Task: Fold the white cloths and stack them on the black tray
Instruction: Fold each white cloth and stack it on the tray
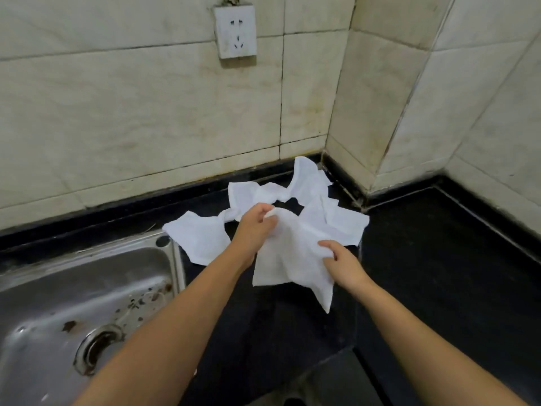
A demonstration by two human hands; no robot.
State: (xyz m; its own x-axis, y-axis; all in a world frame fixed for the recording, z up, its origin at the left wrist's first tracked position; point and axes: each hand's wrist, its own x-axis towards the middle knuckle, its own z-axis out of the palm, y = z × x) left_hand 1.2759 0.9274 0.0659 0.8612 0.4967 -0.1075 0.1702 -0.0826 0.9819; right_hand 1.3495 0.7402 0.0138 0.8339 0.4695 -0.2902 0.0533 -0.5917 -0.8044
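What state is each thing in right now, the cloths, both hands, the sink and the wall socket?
Held cloth: lifted, unfolded, hanging crumpled between both hands.
Left hand: pinches the held cloth's top corner.
Right hand: grips its right edge.
Other cloths: unfolded, scattered rumpled on the black counter.
Sink: no water standing, stained, drain open.
Wall socket: nothing plugged in.
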